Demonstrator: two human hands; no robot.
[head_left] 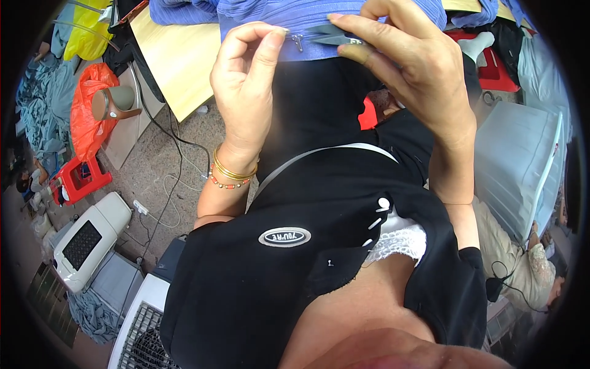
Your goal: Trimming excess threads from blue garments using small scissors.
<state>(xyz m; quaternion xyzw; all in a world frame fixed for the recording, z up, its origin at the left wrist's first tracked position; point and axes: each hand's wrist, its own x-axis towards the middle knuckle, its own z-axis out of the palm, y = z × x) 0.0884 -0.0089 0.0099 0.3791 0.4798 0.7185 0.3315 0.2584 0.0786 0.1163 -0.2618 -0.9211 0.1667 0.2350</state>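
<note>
The relation that matters lies in the narrow gap between the two hands: a small metal pin point(299, 43) sits between the left hand's fingertips and the points of a pair of dark snips point(335, 39). The left hand point(244, 83) is on the pin's left and is the nearer of the two, its thumb and forefinger pressed together in a pinch at the pin's upper left end; whether they grip the metal itself or a thread tied to it is too small to tell. The right hand point(418, 61) pinches the snips between thumb and fingers, thumb on the side nearer the body, with the blades parted and their tips aimed left, just beside the pin and seemingly not touching it. The long axes cross: the snips lie left to right, while the pin runs mostly away from and toward the body, with a slight tilt, so the blades face it nearly square on. Behind and beneath both spreads blue cloth point(246, 9), draped over the near edge of the pale wooden table point(175, 67), to the right of its bare near left corner. The pin shows against this cloth, close to the cloth's near edge; whether it hangs free above or is fastened to it cannot be told.
</note>
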